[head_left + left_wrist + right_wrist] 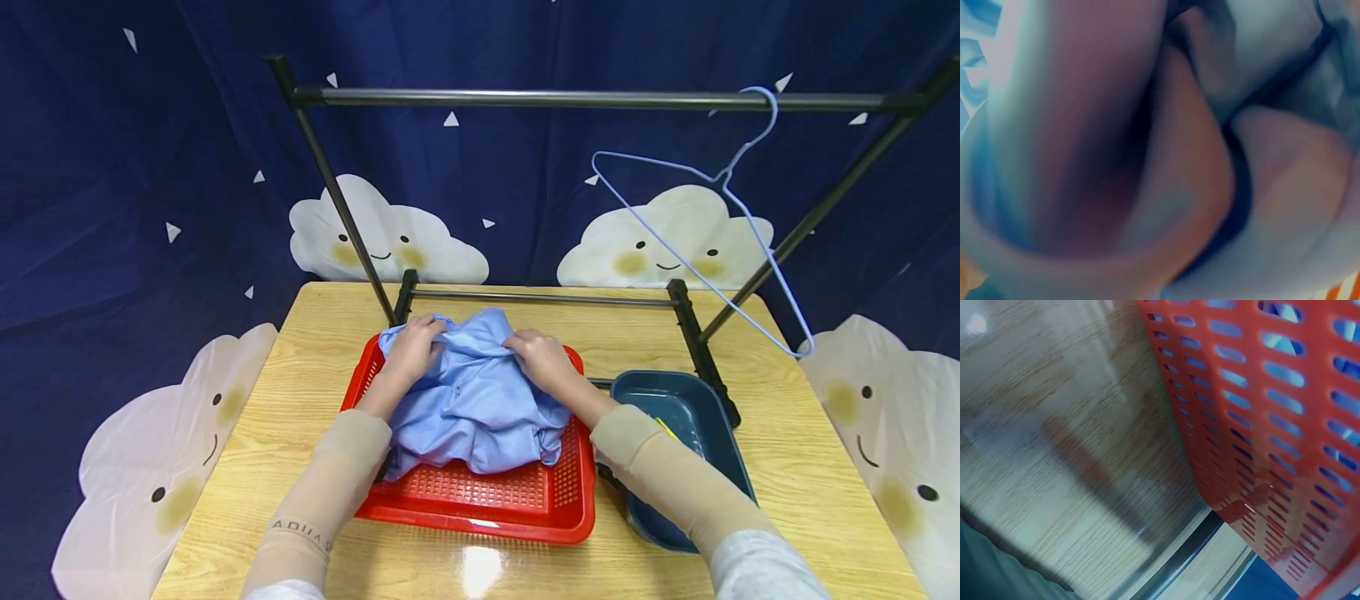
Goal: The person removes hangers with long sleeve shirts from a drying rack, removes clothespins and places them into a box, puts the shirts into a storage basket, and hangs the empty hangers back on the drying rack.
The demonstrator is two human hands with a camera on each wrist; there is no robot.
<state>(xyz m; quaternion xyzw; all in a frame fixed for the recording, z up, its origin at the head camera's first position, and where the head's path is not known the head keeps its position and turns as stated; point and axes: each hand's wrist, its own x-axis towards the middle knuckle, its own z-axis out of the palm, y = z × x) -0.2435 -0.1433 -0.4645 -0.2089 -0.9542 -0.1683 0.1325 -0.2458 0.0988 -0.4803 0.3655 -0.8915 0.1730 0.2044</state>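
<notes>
A crumpled light blue garment (468, 408) lies bunched in the red plastic basket (480, 527) in the head view; its kind cannot be made out from the folds. My left hand (415, 348) grips the cloth at its upper left edge with curled fingers. On the upper right, my right hand (542, 360) pinches a raised fold. Blurred folds of the garment (1197, 156) fill most of the left wrist view. The slotted wall of the basket (1260, 434) takes up the right side of the right wrist view, where the right hand is out of sight.
A black rack (525, 98) stands over the table's (285, 400) far side. One light blue hanger (726, 173) hangs from its bar at right. The dark teal tray (663, 383), right of the basket, holds something yellow (666, 427), partly behind my right forearm.
</notes>
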